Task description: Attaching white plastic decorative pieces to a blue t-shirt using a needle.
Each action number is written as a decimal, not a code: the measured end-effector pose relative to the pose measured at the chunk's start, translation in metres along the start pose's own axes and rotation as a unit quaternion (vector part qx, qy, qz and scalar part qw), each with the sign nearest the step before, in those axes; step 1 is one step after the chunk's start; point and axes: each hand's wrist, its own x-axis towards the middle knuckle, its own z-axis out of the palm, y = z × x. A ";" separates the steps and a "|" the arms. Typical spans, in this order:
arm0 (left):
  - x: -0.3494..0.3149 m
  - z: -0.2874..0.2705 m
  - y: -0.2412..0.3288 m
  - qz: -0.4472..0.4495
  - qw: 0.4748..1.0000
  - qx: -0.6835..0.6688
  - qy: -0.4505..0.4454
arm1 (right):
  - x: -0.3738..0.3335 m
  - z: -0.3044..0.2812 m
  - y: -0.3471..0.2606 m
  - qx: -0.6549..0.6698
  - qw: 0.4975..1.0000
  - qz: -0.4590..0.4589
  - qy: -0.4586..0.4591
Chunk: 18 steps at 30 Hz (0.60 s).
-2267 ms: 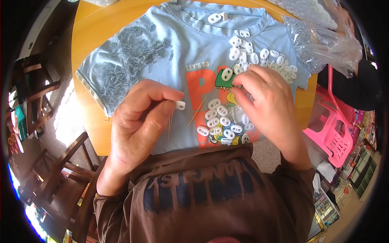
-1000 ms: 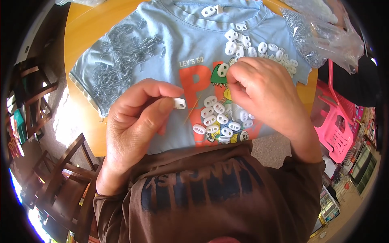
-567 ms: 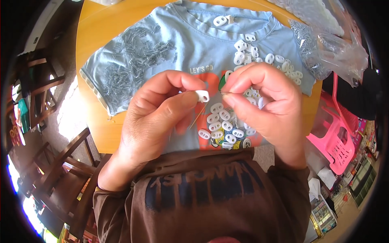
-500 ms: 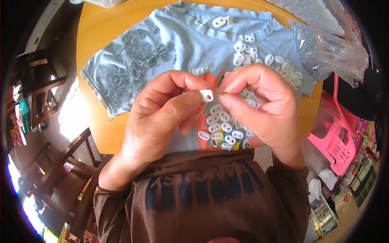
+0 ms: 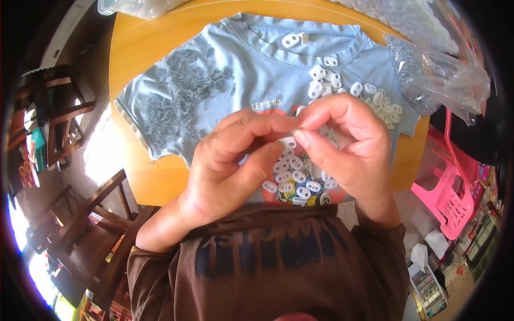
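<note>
Both hands are raised over the centre of the frame, fingertips almost meeting. The left hand [image 5: 222,163], wrist bent inward from a forearm entering at lower left, has its index finger reaching across toward the right and its thumb below. The two are closed around a white two-holed piece [image 5: 288,142], which shows just beyond the thumb tip. The right hand [image 5: 356,147], its forearm rising from lower right, curves its index finger over and brings the thumb up to it in a closed pinch beside that piece; whether a small item lies between the tips cannot be told.

Just below the fingertips, a cluster of loose white pieces [image 5: 299,176] lies on a light blue T-shirt [image 5: 254,67]; a second group [image 5: 316,89] lies at upper right of the hands, and a single piece [image 5: 290,40] within the neckline. A spread of small metal springs [image 5: 160,115] covers the sleeve at upper left. The shirt is laid over a wooden counter [image 5: 131,174]. At upper right are a clear bag of springs [image 5: 405,64] and a larger clear bag [image 5: 396,18]. Dark wooden chairs [image 5: 93,243] stand at lower left, a pink plastic chair [image 5: 455,206] at right.
</note>
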 end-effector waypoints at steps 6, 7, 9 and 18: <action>0.003 -0.003 -0.005 -0.045 0.987 -0.155 0.025 | -0.003 0.000 0.001 0.003 1.000 0.024 -0.011; 0.003 -0.002 -0.004 -0.065 0.979 -0.192 0.026 | -0.003 0.001 0.002 0.002 1.000 0.017 -0.013; 0.003 0.000 -0.004 -0.085 0.969 -0.228 0.029 | -0.002 0.000 0.003 -0.003 1.000 0.006 -0.019; 0.003 0.004 -0.006 -0.075 0.971 -0.226 0.017 | -0.003 0.000 0.001 0.006 1.000 0.010 -0.027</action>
